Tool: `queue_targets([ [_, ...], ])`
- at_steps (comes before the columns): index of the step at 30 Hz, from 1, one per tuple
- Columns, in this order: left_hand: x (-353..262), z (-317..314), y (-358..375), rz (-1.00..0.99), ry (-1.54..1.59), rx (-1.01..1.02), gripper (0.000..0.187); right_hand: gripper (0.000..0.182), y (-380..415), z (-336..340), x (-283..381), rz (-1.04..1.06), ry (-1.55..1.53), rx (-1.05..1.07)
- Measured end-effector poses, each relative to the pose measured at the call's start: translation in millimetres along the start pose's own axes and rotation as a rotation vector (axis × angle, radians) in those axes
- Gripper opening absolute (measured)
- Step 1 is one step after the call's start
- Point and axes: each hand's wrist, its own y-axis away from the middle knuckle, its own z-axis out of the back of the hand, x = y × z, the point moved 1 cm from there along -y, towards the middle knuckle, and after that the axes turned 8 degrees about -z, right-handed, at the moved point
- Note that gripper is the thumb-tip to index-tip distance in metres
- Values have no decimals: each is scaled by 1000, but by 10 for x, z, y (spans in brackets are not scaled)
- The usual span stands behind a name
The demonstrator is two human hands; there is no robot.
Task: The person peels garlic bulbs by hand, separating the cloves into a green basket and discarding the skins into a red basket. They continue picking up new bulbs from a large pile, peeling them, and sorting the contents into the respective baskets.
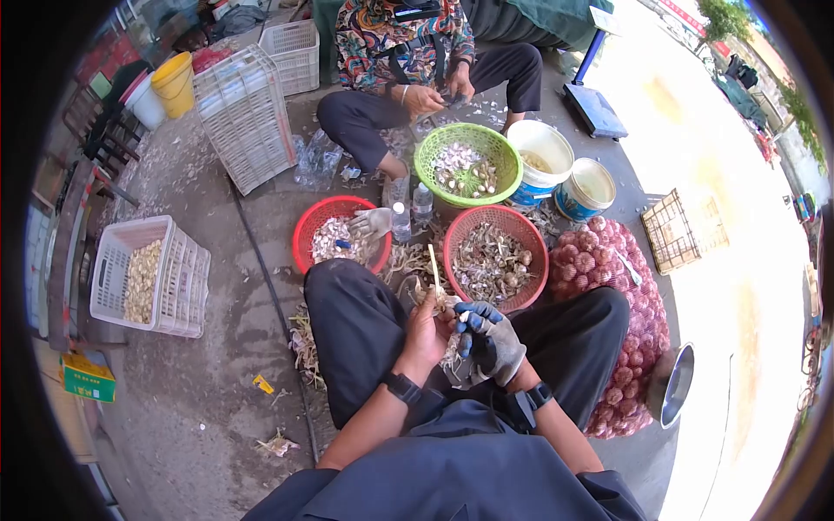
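My bare left hand [420,337] is closed around a garlic bulb [445,304] with loose papery skin and a pale stalk rising from it. My right hand [493,345], in a grey glove with blue fingertips, is pinched right beside it. A small whitish piece, apparently a garlic clove [464,317], shows at its fingertips. Just beyond my hands stands a red basket [537,291] of garlic bulbs and skins. To its left, a red basin [300,236] contains cloves, with a grey-white glove [372,223] on its rim. A mesh sack of garlic bulbs [643,330] lies against my right leg.
Opposite me sits a person [404,52] with both hands together, behind a green basket [426,161] of garlic. White buckets [549,178] stand beside it. A white crate [182,286] of cloves is at left; a metal bowl [673,382] is at right. A hose [269,295] crosses the floor.
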Motion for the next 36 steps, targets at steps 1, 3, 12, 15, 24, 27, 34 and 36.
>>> queue_targets([
  [1,13,-1,-4,-7,-3,-25,21,26,-28,27,-23,4,101,-23],
  [3,7,0,16,-8,-18,-35,21,22,-12,-77,-27,55,296,-138],
  [12,84,57,48,136,-57,-29,21,25,-105,-115,-83,220,368,-384],
  [15,68,-35,138,152,-286,3,23,43,-62,-95,5,349,558,-391],
  [24,-50,-33,174,169,-652,171,40,19,-171,200,-65,214,544,-486],
  [27,-463,-278,404,83,-582,349,32,15,-192,218,-16,228,203,-544],
  [34,-2208,-676,297,-370,-400,261,21,12,-302,454,-85,207,44,-566],
  [36,-2593,-489,-96,-506,-470,220,20,13,-333,469,-88,201,34,-553],
])
